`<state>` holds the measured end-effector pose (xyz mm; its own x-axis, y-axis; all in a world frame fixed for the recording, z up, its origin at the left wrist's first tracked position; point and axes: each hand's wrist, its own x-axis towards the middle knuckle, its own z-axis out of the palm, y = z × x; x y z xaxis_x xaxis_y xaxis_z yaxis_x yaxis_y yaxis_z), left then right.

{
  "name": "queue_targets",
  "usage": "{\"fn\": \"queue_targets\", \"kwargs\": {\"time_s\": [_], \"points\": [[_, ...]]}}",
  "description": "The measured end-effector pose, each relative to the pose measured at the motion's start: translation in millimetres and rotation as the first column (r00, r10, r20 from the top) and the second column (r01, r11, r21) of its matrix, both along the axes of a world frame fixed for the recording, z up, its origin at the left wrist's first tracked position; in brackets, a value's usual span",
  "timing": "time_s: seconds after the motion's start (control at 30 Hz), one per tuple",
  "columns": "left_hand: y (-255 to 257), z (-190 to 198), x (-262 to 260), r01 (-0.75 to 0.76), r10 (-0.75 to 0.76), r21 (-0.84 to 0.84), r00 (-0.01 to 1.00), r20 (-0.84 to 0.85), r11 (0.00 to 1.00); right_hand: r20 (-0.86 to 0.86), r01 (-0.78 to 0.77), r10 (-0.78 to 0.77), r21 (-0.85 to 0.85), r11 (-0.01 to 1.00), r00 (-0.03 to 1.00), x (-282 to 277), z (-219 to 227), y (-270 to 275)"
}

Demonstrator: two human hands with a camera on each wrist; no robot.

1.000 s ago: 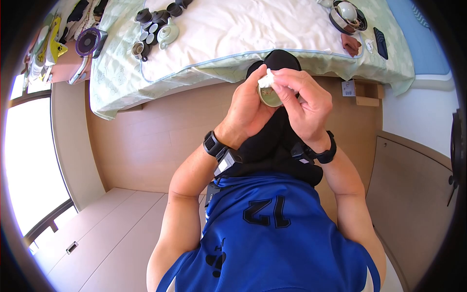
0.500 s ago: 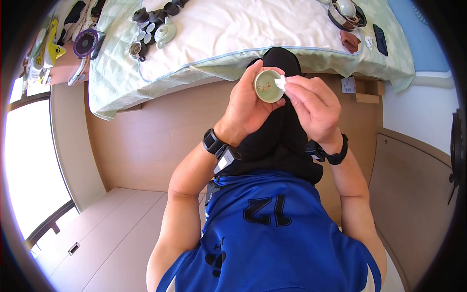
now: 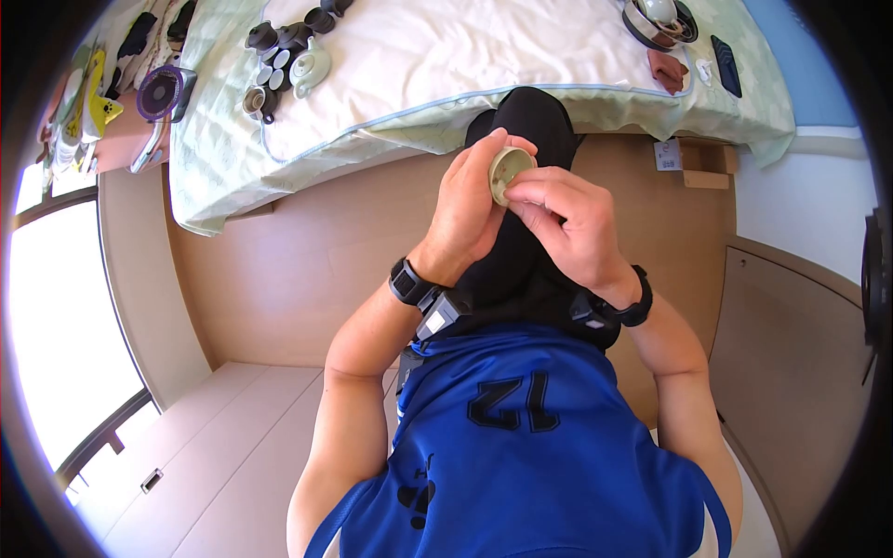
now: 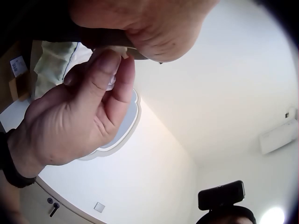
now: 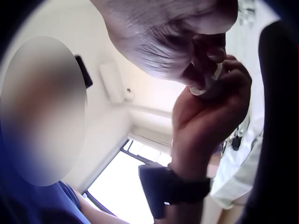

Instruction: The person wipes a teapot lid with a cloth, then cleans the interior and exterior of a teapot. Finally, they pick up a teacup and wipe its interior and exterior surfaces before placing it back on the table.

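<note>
The little cup [image 3: 510, 173] sits up in the air in front of the person, over the black knee [image 3: 530, 121] and near the edge of the bed [image 3: 446, 65]; it is tipped on its side, so its round mouth faces the right hand and a bit toward the head camera; its short middle line runs sideways, from the left hand to the right one.

The left hand [image 3: 470, 209] comes up from the left; its fingers curl round the back and rim of the cup and hold it tight; a black band [image 3: 409, 279] sits on that wrist. The right hand [image 3: 567, 223] comes from the right; its fingers are bent and pinched together right at the cup's mouth; in the left wrist view a small white bit [image 4: 112, 81] peeks out between those fingertips; I cannot tell what it is. The two hands are close together, touching at the cup.

The cup is pale green and round, with a thin rim; most of it hides behind the fingers.

Far left on the bed stand a pale teapot [image 3: 310, 67] and some dark small cups [image 3: 263, 37]; far right lies a round tray [image 3: 659, 20].
</note>
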<state>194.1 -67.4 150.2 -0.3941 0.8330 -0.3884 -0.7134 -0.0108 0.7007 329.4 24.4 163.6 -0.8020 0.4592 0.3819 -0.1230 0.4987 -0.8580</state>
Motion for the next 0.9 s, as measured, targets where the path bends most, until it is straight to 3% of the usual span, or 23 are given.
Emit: {"fn": "queue_targets", "kwargs": {"time_s": [0.03, 0.13, 0.17, 0.2, 0.27, 0.3, 0.37, 0.47, 0.57, 0.6, 0.7, 0.8, 0.9], "points": [[1, -4, 0, 0.015, -0.015, 0.003, 0.998, 0.056, 1.0, 0.108, -0.03, 0.051, -0.186, 0.982, 0.993, 5, 6, 2], [-1, -6, 0, 0.061, -0.062, 0.01, 0.972, 0.226, 0.998, -0.013, 0.064, -0.068, -0.19, 0.98, 0.998, 1, 0, 10], [-2, -2, 0, 0.081, -0.082, 0.015, 0.956, 0.281, 0.997, -0.125, 0.059, -0.055, 0.032, 0.998, 0.991, -3, -2, 15], [-2, 1, -1, 0.102, -0.104, 0.023, 0.937, 0.334, 0.995, -0.133, 0.046, -0.022, 0.179, 0.983, 0.991, -4, -1, 18], [-7, -7, -7, 0.205, -0.206, 0.043, 0.909, 0.363, 0.978, -0.137, 0.027, 0.042, 0.466, 0.885, 0.99, -4, 7, 27], [-6, -8, -9, 0.256, -0.258, 0.056, 0.891, 0.374, 0.965, -0.101, 0.013, 0.042, 0.487, 0.874, 0.994, -3, 8, 29], [-5, -5, -8, 0.214, -0.199, -0.01, 0.924, 0.328, 0.977, -0.03, -0.023, 0.046, 0.525, 0.851, 0.998, 2, 13, 27], [-5, -7, -5, 0.13, -0.118, -0.035, 0.963, 0.244, 0.991, -0.025, -0.027, 0.041, 0.397, 0.917, 0.999, 5, 10, 22], [-1, -6, -2, 0.083, -0.078, -0.013, 0.971, 0.225, 0.996, 0.06, -0.026, 0.021, 0.092, 0.995, 0.998, 10, 14, 4], [-1, -5, -1, 0.084, -0.078, -0.014, 0.972, 0.223, 0.996, 0.121, -0.012, 0.016, -0.027, 1.0, 0.993, 10, 19, 1], [-1, -9, 4, 0.082, -0.087, 0.047, 0.989, 0.121, 0.996, 0.053, 0.087, -0.08, -0.139, 0.986, 0.995, 2, 9, 3], [3, -15, 11, 0.06, -0.055, 0.098, 0.997, -0.053, 0.993, -0.02, 0.081, -0.084, -0.12, 0.989, 0.996, -5, 7, 4], [-2, -9, 3, 0.116, -0.118, 0.039, 0.992, 0.044, 0.992, 0.073, -0.037, 0.04, -0.042, 0.998, 0.997, -1, 16, 1]]}}
